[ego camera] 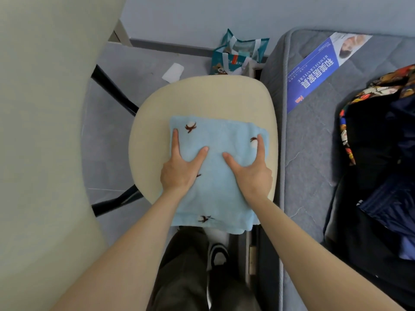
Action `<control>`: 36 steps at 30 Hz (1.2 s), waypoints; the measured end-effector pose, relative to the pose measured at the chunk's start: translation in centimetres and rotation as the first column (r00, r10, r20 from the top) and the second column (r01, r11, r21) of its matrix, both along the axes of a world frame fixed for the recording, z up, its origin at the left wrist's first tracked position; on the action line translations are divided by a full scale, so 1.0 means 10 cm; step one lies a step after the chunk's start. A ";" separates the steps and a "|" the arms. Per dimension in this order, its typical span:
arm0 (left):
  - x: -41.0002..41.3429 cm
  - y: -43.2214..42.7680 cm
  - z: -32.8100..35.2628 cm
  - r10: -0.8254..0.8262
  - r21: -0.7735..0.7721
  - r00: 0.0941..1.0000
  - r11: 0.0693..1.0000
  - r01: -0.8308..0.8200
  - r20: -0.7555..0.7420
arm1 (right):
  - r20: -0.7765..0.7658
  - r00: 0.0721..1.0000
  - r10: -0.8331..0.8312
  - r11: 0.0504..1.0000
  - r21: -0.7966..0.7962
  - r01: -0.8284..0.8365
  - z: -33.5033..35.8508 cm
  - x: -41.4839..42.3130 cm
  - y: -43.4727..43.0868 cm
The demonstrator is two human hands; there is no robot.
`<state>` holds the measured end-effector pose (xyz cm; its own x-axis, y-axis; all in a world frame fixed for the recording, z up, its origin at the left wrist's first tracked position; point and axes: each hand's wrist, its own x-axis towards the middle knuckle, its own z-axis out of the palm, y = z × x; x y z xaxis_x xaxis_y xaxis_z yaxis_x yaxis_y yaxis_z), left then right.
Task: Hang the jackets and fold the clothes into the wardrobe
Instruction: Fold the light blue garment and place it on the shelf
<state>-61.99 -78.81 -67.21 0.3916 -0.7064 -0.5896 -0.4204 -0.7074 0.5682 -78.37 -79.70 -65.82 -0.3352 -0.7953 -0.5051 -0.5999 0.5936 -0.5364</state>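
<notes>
A folded light-blue cloth (215, 135) with small brown and white motifs lies on the cream seat of a chair (202, 97), its near edge hanging over the seat's front. My left hand (182, 169) lies flat on the cloth's left side, fingers straight along its left edge and thumb spread inward. My right hand (251, 171) lies flat on the right side in the same way. Both press down on the cloth. A heap of dark and patterned clothes (379, 158) sits on the grey mattress (310, 142) to the right.
A cream chair back (40, 131) fills the left of the view. A teal shopping bag (240, 55) stands on the floor beyond the seat, next to a white scrap (173, 72). A blue printed label (318, 68) lies on the mattress. My legs and a shoe (217, 254) show below.
</notes>
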 end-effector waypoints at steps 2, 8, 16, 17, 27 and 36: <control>-0.04 0.19 0.09 0.062 0.036 0.997 0.998 -0.060 -0.052 | 0.002 0.999 0.053 0.998 0.019 -0.053 0.12 -0.07 0.11; -0.43 1.03 0.57 0.236 -0.067 0.958 0.966 -0.249 -0.164 | 0.035 0.988 0.149 0.985 -0.089 -0.145 0.60 -0.45 0.74; -0.76 1.89 1.74 0.270 -0.345 0.946 0.883 -0.318 -0.180 | 0.112 0.969 0.222 0.911 -0.379 -0.165 1.60 -0.79 1.50; -0.77 1.97 1.91 0.273 -0.381 0.946 0.867 -0.322 -0.177 | 0.120 0.960 0.253 0.892 -0.413 -0.184 1.76 -0.79 1.55; -0.23 2.80 3.45 0.338 -0.609 0.928 0.706 -0.361 -0.158 | 0.213 0.798 0.563 0.669 -0.684 -0.289 3.23 -0.20 1.89; 0.82 4.08 4.56 0.620 -0.759 0.777 0.455 -0.466 -0.106 | 0.237 0.499 0.833 0.470 -0.779 -0.416 4.36 1.31 2.68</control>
<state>-53.76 -38.03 -21.58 0.8827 -0.4556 0.1152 -0.2366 -0.2191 0.9466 -65.25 -52.90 -22.23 0.5473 -0.7999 0.2462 -0.1383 -0.3765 -0.9160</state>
